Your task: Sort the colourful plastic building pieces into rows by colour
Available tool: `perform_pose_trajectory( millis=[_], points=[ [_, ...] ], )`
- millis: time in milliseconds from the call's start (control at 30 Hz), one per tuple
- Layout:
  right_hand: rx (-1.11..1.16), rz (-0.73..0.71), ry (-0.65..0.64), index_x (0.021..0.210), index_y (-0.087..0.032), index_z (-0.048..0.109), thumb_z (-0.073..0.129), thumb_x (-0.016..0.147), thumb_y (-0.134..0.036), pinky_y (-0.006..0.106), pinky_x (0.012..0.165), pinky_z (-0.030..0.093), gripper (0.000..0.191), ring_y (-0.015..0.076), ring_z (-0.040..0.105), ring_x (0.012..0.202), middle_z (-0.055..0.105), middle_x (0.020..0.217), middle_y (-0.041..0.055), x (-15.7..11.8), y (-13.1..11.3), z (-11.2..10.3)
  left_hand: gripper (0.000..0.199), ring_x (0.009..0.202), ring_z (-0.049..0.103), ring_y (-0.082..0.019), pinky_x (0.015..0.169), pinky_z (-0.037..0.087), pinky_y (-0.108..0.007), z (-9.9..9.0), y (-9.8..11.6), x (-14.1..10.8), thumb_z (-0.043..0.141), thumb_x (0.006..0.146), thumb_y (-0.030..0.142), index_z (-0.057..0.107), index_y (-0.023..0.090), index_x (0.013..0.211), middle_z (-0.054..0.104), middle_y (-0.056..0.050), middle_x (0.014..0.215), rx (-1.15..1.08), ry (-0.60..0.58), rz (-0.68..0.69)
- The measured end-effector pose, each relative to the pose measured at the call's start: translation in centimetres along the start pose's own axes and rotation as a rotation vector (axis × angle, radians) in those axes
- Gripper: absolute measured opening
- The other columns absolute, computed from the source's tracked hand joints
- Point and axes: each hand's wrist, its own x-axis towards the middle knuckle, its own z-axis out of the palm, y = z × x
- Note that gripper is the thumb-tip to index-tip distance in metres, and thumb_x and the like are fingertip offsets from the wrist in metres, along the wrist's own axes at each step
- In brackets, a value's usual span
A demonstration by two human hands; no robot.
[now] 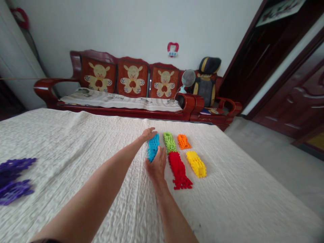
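A row of blue plastic pieces (153, 145) lies on the white textured cover (101, 135), between my two hands. My left hand (149, 134) touches its far end, fingers stretched out. At the near end, my right hand (157, 164) cups the blue pieces with its fingers extended. Just right of the blue row lie light green pieces (169, 142), with red pieces (178, 170) directly nearer. Farther right are orange pieces (183, 141) and, nearer, yellow pieces (196, 164).
Purple pieces (15, 179) lie spread at the left edge. Beyond the cover stands a wooden sofa (121, 111) with bear cushions, a small fan (188, 78) and an armchair (229, 107). A dark red door (296, 98) is at the right.
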Motion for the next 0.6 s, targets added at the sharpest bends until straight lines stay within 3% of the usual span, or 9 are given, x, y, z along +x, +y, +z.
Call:
perform_pose_trajectory(
  millis=[167, 300, 600],
  points=[
    [-0.027, -0.041, -0.005, 0.146, -0.016, 0.026, 0.062, 0.075, -0.033, 0.063, 0.105, 0.032, 0.081, 0.0437, 0.033, 0.135, 0.033, 0.148, 0.0251, 0.1, 0.1, -0.2, 0.029, 0.103, 0.068, -0.020, 0.092, 0.051, -0.023, 0.8, 0.1, -0.1, 0.062, 0.081, 0.030, 0.076, 0.019, 0.103, 0.075, -0.002, 0.107, -0.107, -0.175, 0.041],
    [-0.090, -0.097, -0.030, 0.147, -0.015, 0.025, 0.058, 0.076, -0.031, 0.057, 0.101, 0.037, 0.080, 0.0379, 0.046, 0.122, 0.048, 0.133, 0.0224, 0.1, -0.6, -1.0, 0.036, 0.092, 0.069, -0.018, 0.083, 0.055, -0.025, -0.1, 0.3, -2.1, 0.060, 0.079, 0.028, 0.073, 0.015, 0.111, 0.076, -0.003, 0.100, -0.221, -0.280, 0.038],
    [-0.104, -0.143, -0.039, 0.146, -0.015, 0.029, 0.061, 0.073, -0.027, 0.049, 0.095, 0.044, 0.081, 0.0328, 0.056, 0.110, 0.059, 0.121, 0.0189, -0.5, -1.7, -1.5, 0.044, 0.074, 0.064, -0.012, 0.070, 0.053, -0.022, -2.9, 0.3, -7.6, 0.064, 0.077, 0.021, 0.068, 0.016, 0.120, 0.074, -0.002, 0.090, -0.405, -0.212, -0.050]
  ],
)
